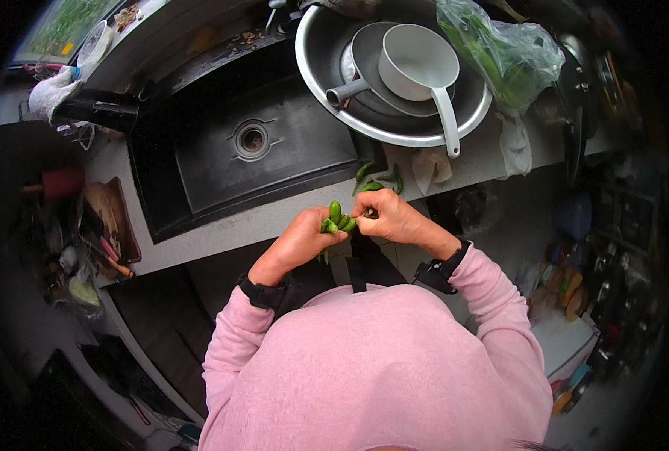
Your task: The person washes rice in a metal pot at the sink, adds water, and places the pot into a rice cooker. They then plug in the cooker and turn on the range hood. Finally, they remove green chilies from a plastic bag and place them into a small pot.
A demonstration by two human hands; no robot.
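Note:
My left hand (309, 234) is closed around a small bunch of green chili peppers (335, 211) in front of the counter edge. The peppers poke out past the thumb, and their lower parts are hidden in the palm. With thumb and forefinger, my right hand (391, 217) pinches the end of one pepper beside the bunch. Whether a stem sits between those fingertips is too small to tell. Just beyond the right hand, a few more green peppers (363, 171) lie on the counter (199, 242).
A dark sink (266, 175) with a drain (252, 140) lies ahead. At its right stands a large metal basin (312, 73) holding a pan and a white dipper (419, 56). A plastic bag of green vegetables (509, 62) is beyond. A brown tray (125, 220) with a knife sits left.

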